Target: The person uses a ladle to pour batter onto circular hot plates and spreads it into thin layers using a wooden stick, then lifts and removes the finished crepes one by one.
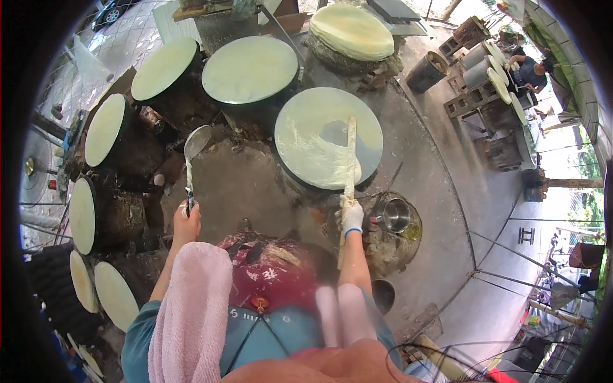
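Note:
My left hand [186,223] is closed round the handle of a ladle [196,142], its batter-smeared bowl held out over the floor. In my right hand [351,217], which wears a white glove with a blue cuff, is a long flat wooden spatula [351,150]. The spatula's blade lies across a round griddle [290,150] in front of me. Pale yellow batter [313,105] covers part of that griddle in an uneven, streaked layer. A grey patch of its surface shows beside the blade, and a thicker lump of batter sits near the blade's lower part.
More round griddles, including one at the far middle [250,67], curve around my left, each with a pale layer on top. Stacked pale sheets [351,32] lie beyond. A metal pot [396,215] stands right of my gloved hand. Another person [529,73] is at the far right.

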Action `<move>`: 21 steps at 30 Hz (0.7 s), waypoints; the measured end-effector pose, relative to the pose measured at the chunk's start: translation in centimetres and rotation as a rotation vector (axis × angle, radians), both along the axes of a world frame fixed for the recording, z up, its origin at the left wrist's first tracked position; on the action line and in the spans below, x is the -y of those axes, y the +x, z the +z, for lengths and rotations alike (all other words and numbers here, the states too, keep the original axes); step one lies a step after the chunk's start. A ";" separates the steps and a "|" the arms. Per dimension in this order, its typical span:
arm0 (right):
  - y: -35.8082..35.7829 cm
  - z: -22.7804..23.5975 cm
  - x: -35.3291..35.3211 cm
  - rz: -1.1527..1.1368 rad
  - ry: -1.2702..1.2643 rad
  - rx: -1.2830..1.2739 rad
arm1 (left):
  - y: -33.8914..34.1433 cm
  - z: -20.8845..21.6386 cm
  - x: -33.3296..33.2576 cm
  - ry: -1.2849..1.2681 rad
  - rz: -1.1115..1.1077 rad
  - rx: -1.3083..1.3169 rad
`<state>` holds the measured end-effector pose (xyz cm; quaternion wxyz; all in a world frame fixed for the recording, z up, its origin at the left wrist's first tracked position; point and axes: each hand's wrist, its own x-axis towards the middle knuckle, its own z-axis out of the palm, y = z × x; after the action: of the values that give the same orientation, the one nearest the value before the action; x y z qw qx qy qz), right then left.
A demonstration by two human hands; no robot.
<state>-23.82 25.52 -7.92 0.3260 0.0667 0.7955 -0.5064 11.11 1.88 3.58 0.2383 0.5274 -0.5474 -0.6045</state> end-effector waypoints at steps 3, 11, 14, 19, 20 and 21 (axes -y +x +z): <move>2.8 -0.4 -1.7 0.287 -0.117 -0.148 | -1.4 0.8 -1.9 -0.054 -0.025 0.049; -7.6 -0.8 -4.2 0.262 0.258 -0.431 | -3.7 1.9 -4.1 -0.084 0.010 0.086; -5.3 3.7 -3.1 0.132 -0.025 0.094 | -3.6 2.0 -4.7 -0.089 0.018 0.114; -5.5 -4.6 -7.6 0.407 0.180 -0.171 | -1.5 0.5 -5.8 -0.092 0.136 0.069; -7.3 -4.7 -7.5 0.344 0.179 -0.295 | -1.5 0.6 -5.9 -0.053 0.132 0.059; -8.9 -2.4 -6.0 0.432 0.233 -0.408 | -0.2 -0.1 -6.1 -0.109 0.133 0.116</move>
<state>-32.73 31.50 -10.33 0.2500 -0.1700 0.8928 -0.3338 10.90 7.94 3.44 0.2741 0.5831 -0.5559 -0.5252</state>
